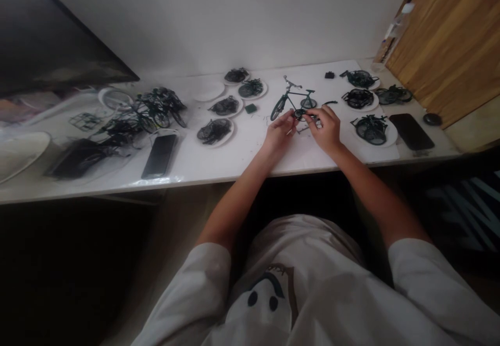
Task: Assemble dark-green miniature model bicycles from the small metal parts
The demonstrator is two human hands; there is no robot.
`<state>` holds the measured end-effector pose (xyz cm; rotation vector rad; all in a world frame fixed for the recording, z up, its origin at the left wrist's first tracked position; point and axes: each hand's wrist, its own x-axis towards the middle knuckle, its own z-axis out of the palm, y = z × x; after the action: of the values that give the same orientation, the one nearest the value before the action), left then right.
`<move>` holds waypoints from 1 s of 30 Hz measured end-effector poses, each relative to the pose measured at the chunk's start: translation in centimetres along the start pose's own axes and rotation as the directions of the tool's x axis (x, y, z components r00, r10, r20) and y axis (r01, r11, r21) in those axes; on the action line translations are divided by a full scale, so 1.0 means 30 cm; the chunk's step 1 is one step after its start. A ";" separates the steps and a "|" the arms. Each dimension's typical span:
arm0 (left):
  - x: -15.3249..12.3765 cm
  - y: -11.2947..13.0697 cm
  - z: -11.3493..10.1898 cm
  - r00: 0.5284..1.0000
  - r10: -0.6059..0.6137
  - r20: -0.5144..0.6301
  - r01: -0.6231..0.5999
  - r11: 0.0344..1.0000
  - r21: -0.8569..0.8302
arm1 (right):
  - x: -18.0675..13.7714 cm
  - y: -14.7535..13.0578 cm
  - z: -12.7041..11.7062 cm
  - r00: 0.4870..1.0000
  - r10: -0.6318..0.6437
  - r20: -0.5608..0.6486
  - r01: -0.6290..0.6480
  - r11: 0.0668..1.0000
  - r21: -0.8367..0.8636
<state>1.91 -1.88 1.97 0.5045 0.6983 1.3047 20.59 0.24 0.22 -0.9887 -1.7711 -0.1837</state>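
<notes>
Fingers point(288, 118) of the left hand point(278, 131) are drawn in narrow, holding the lower part of a dark green model bicycle point(297, 94); thumb and forefinger of the right hand point(327, 130) pinch it from the right, close beside them. Both grips meet around the chainring point(300, 113), though I cannot tell which small part, if any, lies between the fingertips.

The bicycle is toward the far side of the white table point(250, 153), roughly upright, with its front wheel point(278, 108) to the left and the saddle point(310, 91) to the right. Its silver handlebar point(291, 82) is at the far left of the frame. A slim curved piece point(331, 102) lies just beyond the right hand.

Left of the hands, a small green block point(250, 108) sits near a group of white plates, several bearing heaps of dark parts point(214, 131). Farther left are a tangle of bicycles point(160, 107) and, nearer, a phone point(159, 156). On the right, three more plates carry dark bicycle parts point(371, 128), with another phone point(412, 131) just beside the nearest. A clear bottle point(400, 23) stands at the far right, next to a wooden panel point(449, 33)
</notes>
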 end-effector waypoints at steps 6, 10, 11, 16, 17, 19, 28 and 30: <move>-0.013 0.008 0.015 1.000 -0.021 -0.011 0.020 0.998 -0.058 | 0.002 -0.002 -0.002 1.000 -0.013 -0.010 0.013 1.000 0.009; -0.012 0.008 0.016 0.998 -0.056 -0.026 0.053 0.993 -0.106 | 0.000 0.000 -0.004 1.000 -0.002 0.018 0.002 1.000 -0.005; -0.010 0.007 0.014 0.998 -0.057 -0.024 0.054 0.993 -0.109 | 0.000 0.000 -0.004 1.000 -0.003 0.018 0.003 1.000 -0.012; 0.000 0.001 0.000 0.999 -0.035 0.014 0.036 0.997 -0.066 | 0.002 -0.007 -0.006 1.000 0.006 0.014 -0.006 1.000 -0.029; 0.000 0.001 -0.001 1.000 -0.026 0.012 0.027 0.999 -0.046 | 0.004 -0.009 -0.007 1.000 0.008 0.012 -0.007 1.000 -0.021; -0.002 0.002 0.000 1.000 -0.009 -0.001 0.009 1.000 -0.002 | 0.006 -0.014 -0.009 1.000 0.020 0.016 -0.019 1.000 -0.013; -0.008 0.004 0.005 1.000 0.005 -0.015 -0.005 1.000 0.029 | 0.010 -0.023 -0.010 0.999 0.048 0.022 -0.047 0.998 -0.036; -0.007 0.004 0.004 1.000 0.011 -0.011 -0.010 0.999 0.037 | 0.009 -0.020 -0.008 0.999 0.041 0.021 -0.040 0.998 -0.046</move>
<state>1.89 -2.07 2.17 0.5313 0.7312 1.3072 20.31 -0.12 0.75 -1.0619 -1.7720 -0.1893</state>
